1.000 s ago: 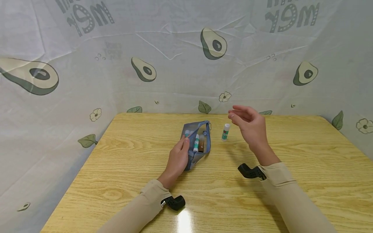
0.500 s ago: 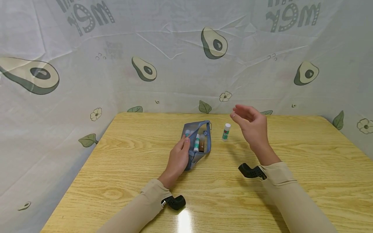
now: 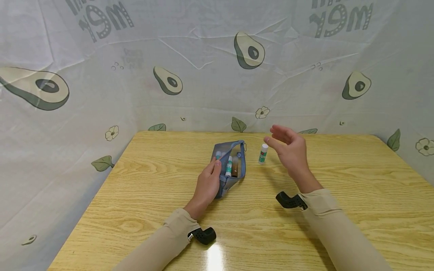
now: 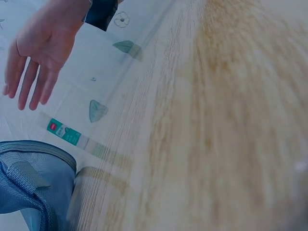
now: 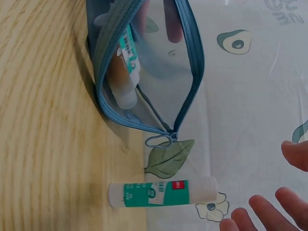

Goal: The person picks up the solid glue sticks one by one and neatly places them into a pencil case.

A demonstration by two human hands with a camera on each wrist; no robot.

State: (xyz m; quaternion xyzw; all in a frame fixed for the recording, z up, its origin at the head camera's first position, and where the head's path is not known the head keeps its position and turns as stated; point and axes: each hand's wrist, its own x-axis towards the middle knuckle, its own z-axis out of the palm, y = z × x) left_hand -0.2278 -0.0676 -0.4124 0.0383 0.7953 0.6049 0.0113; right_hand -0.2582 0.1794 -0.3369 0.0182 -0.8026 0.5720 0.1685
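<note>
My left hand grips the near left side of a blue-grey mesh zip pouch, thumb at its mouth. The pouch lies tilted with its zip undone. Through the opening show a green-and-white glue stick and a brown tube with a clear end; another green-and-white stick is seen through the mesh. Just right of the pouch, one more glue stick stands upright on the table. Close beside it, my right hand hovers with fingers spread loosely and touches nothing; the right wrist view shows its fingertips past the cap.
Everything rests on a wood-grain table. A pale cloth printed with avocados and leaves hangs behind the table and at its sides. Black wrist mounts project inward from both sleeves.
My right hand has shifted slightly down and left, nearer the upright glue stick, after drifting a little right before. The left hand and pouch have stayed put.
</note>
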